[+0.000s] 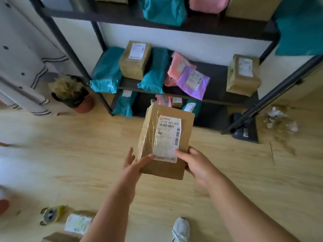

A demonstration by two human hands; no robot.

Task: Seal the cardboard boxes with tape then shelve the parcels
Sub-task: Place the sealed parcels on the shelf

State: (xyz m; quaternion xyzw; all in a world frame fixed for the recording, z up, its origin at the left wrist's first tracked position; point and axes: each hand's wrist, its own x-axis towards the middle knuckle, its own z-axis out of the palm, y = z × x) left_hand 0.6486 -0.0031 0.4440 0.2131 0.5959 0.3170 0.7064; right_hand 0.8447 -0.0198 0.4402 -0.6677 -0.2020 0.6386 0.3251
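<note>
A dark shelf unit (216, 74) holding parcels (106, 70) stands ahead. Before it, above the floor (70, 154), a taped cardboard box (186, 135) is gripped at its near end by the left hand (134, 163) and right hand (197, 165), fingers (192, 150) clasping it. Sealing looks done; shelving next needs a free gap. Its label (168, 138) reads "611B A03 B05".

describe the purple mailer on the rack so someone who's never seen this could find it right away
Beyond the held cardboard box stands a black metal rack; look at its middle shelf. Near the centre lies the purple mailer with a white label, overlapping the pink mailers on its left. It is the only purple parcel there; its neighbours are pink, teal or brown cardboard.
</note>
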